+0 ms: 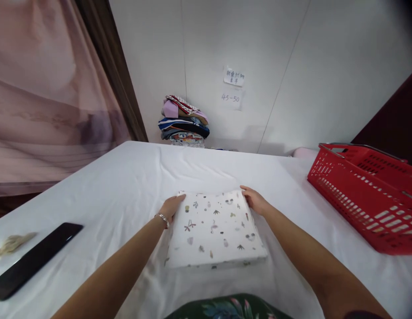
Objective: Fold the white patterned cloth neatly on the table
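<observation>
A white cloth (206, 239) printed with small plants and animals lies folded into a thick, flat rectangle on the white-covered table. At its far left corner is my left hand (172, 207), a bracelet on the wrist, thumb on top and the other fingers mostly hidden at the edge. My right hand (254, 200) grips the far right corner in the same way, its fingers along the side. Both hands are closed on the cloth, which rests on the table between my forearms.
A red plastic basket (359, 190) stands on the right. On the left lie a long black flat object (36, 261) and a beige tuft (16, 243). Folded fabrics (184, 122) are stacked beyond the table's far edge, near the wall with paper notes (233, 88). A pink curtain (49, 97) hangs left.
</observation>
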`<state>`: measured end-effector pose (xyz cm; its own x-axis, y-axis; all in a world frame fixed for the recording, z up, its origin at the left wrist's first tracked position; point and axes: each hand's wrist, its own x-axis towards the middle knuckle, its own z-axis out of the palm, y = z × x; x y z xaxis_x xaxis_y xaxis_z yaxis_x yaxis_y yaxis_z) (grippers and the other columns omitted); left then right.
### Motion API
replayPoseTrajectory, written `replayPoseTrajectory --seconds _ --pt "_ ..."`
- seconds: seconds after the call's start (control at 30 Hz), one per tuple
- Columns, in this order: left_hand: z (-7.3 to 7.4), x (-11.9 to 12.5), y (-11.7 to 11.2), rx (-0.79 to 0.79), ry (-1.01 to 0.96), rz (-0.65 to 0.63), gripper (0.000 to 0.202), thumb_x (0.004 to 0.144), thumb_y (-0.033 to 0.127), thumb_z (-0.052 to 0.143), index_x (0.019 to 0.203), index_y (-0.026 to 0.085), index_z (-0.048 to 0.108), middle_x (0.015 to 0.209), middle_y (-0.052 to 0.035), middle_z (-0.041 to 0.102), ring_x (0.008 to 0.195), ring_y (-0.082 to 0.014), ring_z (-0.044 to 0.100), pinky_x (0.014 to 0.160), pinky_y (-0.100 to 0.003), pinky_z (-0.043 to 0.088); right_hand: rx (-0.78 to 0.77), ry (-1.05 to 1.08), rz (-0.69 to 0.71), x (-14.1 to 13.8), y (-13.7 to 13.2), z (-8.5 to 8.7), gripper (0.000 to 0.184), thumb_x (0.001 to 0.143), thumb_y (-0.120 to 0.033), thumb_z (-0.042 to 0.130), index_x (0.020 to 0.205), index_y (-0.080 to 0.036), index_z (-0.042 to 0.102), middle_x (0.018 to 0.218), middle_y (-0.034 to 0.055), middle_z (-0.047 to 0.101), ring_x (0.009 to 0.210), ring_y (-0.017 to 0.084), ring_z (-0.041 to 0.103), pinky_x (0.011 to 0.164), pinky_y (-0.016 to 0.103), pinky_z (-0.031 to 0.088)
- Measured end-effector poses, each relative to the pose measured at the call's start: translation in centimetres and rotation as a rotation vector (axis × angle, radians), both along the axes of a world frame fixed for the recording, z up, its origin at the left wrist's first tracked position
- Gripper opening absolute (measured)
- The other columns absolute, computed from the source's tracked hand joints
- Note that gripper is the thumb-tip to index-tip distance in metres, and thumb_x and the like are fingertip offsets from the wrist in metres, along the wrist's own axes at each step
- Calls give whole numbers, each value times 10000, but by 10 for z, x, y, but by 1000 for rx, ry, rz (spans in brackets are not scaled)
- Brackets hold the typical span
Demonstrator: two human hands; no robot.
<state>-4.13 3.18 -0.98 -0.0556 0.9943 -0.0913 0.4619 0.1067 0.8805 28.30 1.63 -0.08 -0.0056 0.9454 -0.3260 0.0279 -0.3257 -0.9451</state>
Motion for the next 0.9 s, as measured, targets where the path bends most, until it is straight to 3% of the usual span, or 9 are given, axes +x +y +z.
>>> replayPoseTrajectory --seconds 0.17,0.33,0.53,0.67,0.8,0.9 --pt "2 2 5 -130 -19 88 481 647 576 549 850 141 587 768 -84 670 676 -210 630 583 -298 491 77 -119 -4 2 -4 -8 666 674 -414 609 1272 -231 381 1076 64 591 897 196 583 766 302 457" --pt "6 8 11 -87 201 118 453 667 600 491 774 167 568 746 -60 640 727 -222 593 623 -297 435 267 -453 -87 -1 5 -17 530 747 -392 507 1240 -212 436 1029 50 616 899 189 583 802 312 454" --pt "7 11 15 -68 421 62 465 721 598 408 802 167 563 783 -88 638 747 -229 587 651 -300 424 246 -665 -83 0 18 -24 483 784 -362 439 1233 -183 447 1144 70 567 1002 195 540 875 325 416" --pt "10 10 16 -88 468 56 536 736 580 409 1002 136 549 941 -128 636 865 -251 588 709 -314 435 269 -788 -63 -7 10 -16 540 784 -328 448 1282 -126 392 1283 125 449 1176 250 403 978 375 313" --pt "13 17 4 64 626 36 629 769 534 397 1255 135 387 1215 -153 514 1055 -275 515 832 -366 411 530 -1137 112 -28 -15 -5 560 825 -306 378 1343 -117 280 1435 109 196 1314 241 135 1057 403 138" --pt "7 26 -12 293 783 -141 656 787 539 366 1321 162 320 1393 -112 316 1253 -271 304 989 -416 277 615 -1266 358 -41 -32 -3 596 859 -433 300 1373 -146 207 1452 81 146 1329 224 62 1064 416 72"
